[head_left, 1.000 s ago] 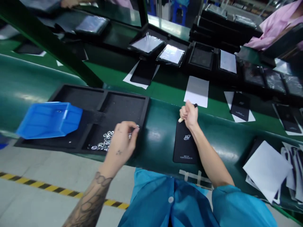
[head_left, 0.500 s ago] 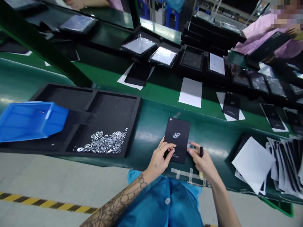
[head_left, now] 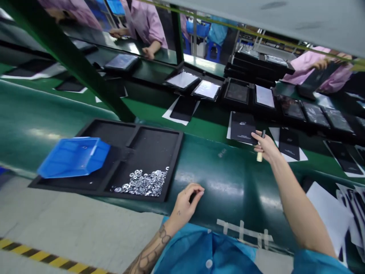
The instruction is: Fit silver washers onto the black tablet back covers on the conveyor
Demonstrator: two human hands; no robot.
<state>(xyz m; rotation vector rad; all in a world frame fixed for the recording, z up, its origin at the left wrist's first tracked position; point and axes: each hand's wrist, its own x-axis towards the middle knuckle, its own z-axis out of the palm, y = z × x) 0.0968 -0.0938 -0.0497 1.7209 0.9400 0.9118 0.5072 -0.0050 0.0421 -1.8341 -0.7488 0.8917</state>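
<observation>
My right hand (head_left: 266, 146) reaches out to a black tablet back cover (head_left: 242, 127) with a pale logo, thumb and finger at its near right corner. The cover lies over a white sheet (head_left: 229, 131) on the green strip. Across the same palm sits a short stick-like tool (head_left: 259, 156) with a cream end and a dark end. Over the near bench top, my left hand (head_left: 188, 199) is closed in a pinch; whatever is between its fingertips, if anything, is too small to make out. Several small metal rings (head_left: 148, 183) lie heaped in a black divided tray (head_left: 155, 142) to the left.
A blue bin (head_left: 72, 158) rests on the tray's left part. More covers on white sheets (head_left: 289, 142) and several film-wrapped screens (head_left: 207, 90) line the strip. Paper sheets (head_left: 327, 209) are stacked at right. A green post (head_left: 85, 72) slants across the left. Co-workers in pink (head_left: 145, 23) work opposite.
The black cover has moved from the near bench top, away from me, onto the white sheet, with my right hand at its corner. My left hand has come off it.
</observation>
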